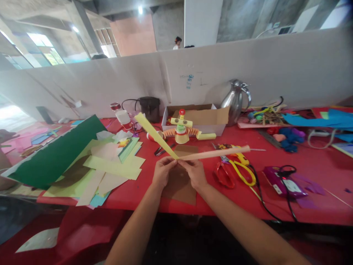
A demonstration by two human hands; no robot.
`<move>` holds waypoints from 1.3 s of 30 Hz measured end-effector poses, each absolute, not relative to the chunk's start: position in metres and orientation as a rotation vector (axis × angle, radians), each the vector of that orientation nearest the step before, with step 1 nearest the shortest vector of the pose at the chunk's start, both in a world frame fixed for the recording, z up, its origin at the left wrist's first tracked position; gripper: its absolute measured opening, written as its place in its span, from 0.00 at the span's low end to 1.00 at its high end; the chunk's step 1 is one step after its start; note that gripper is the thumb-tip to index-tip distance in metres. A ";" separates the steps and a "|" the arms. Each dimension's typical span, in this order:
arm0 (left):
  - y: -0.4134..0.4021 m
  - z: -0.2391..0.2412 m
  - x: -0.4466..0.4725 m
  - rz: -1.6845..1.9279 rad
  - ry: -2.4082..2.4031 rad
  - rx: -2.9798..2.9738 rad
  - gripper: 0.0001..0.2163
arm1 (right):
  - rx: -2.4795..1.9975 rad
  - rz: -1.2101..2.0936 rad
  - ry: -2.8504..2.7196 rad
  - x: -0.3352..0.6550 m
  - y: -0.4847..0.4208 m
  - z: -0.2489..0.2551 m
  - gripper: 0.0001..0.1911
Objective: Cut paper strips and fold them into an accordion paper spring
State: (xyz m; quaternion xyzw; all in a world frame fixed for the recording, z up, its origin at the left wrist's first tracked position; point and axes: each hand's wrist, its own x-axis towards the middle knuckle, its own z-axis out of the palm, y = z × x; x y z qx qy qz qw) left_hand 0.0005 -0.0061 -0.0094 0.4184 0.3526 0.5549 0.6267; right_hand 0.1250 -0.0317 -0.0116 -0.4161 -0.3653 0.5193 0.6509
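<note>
Bare forearms [132, 228] outstretched toward a brown cardboard sheet [180, 189], with a yellow strip [154, 132] pinched in left hand [162, 171], slanting away leftward of it, meeting a pink strip [217, 153] pinched in right hand [195, 173], pointing rightward.

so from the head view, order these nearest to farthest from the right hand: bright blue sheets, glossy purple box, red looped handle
1. Red looped handle: just to the right of the right hand.
2. Glossy purple box: farther right, toward the front.
3. Bright blue sheets: farthest, at the back right.
</note>
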 end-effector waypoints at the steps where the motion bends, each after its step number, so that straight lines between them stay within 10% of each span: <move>1: -0.006 -0.010 0.000 1.265 0.805 0.974 0.09 | -0.935 1.172 -0.827 0.126 -0.031 -0.012 0.11; 39: -0.004 -0.014 0.001 1.255 0.894 1.009 0.10 | -1.071 1.272 -0.832 0.129 -0.027 -0.014 0.12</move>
